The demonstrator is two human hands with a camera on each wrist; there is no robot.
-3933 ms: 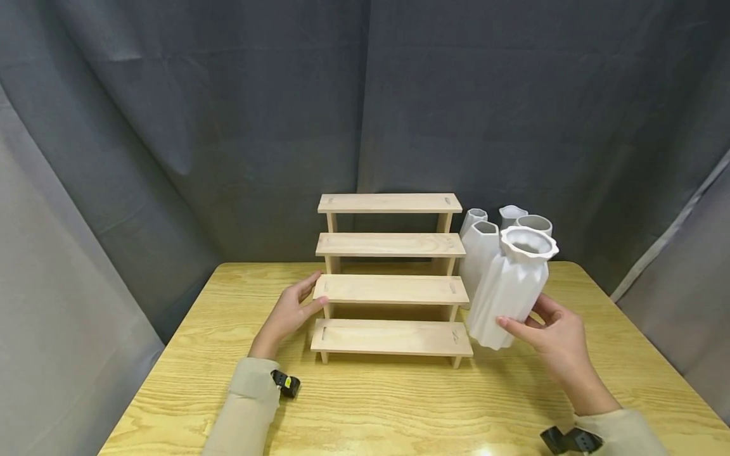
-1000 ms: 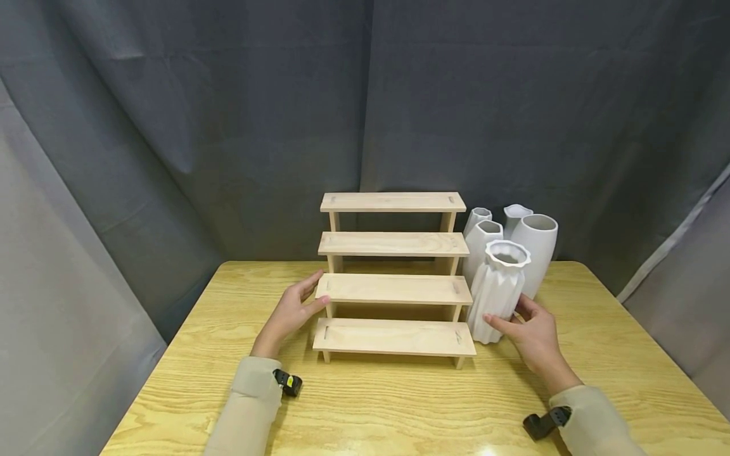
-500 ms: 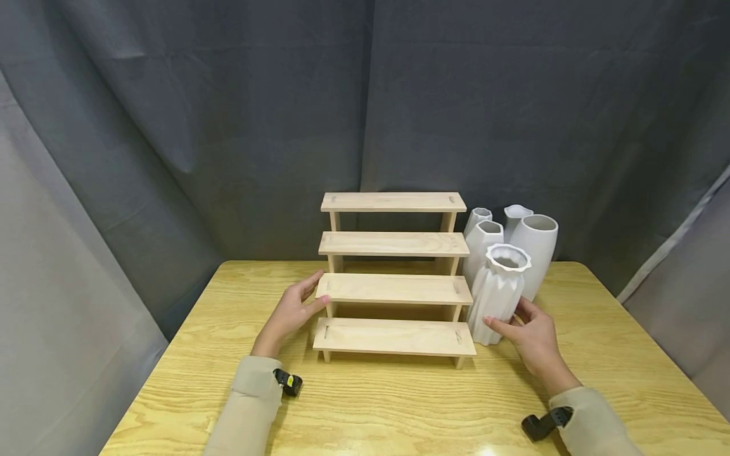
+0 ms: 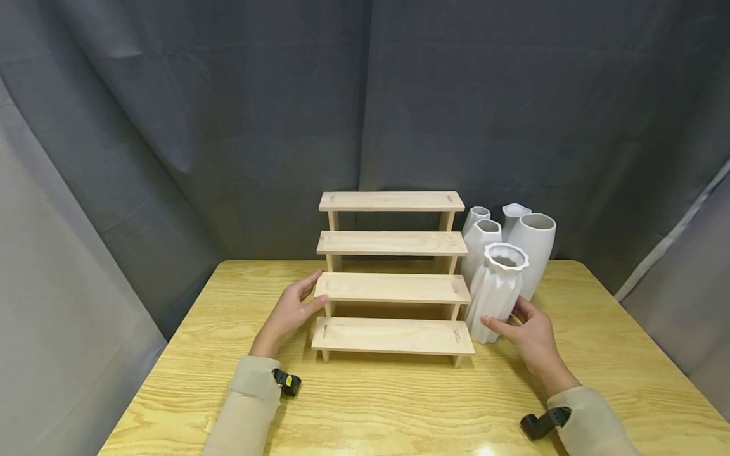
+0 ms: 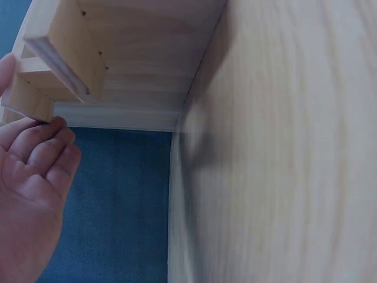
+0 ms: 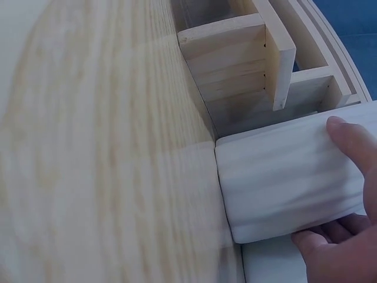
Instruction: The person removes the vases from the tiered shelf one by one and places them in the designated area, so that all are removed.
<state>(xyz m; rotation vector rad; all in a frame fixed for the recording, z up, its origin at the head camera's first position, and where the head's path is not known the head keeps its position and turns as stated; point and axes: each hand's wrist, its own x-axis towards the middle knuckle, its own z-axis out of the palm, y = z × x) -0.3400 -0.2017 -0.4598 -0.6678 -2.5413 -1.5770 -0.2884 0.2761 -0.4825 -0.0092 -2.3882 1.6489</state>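
Note:
A four-tier wooden display stand [image 4: 393, 289] sits mid-table. My left hand [image 4: 289, 315] holds the left end of its second-lowest step, thumb on top; in the left wrist view, the fingers [image 5: 44, 144] bend against the board end. My right hand [image 4: 533, 335] grips the lower part of a white fluted vase [image 4: 495, 297] with a scalloped rim, thumb in front and fingers around the right side. That vase stands upright on the table, close against the stand's right side. In the right wrist view, the vase's base [image 6: 227, 191] meets the wood surface.
Behind the held vase cluster several other white vases: a wide smooth one [image 4: 536, 244], an angular-rimmed one [image 4: 479, 247], a small one [image 4: 476, 217] and a wavy-rimmed one [image 4: 513, 215]. The wooden table [image 4: 371, 405] backs onto a grey curtain [image 4: 365, 114].
Almost four seconds ago my right hand held the fluted vase tilted and farther right. It now stands upright beside the stand. Over the last second both hands stay nearly still.

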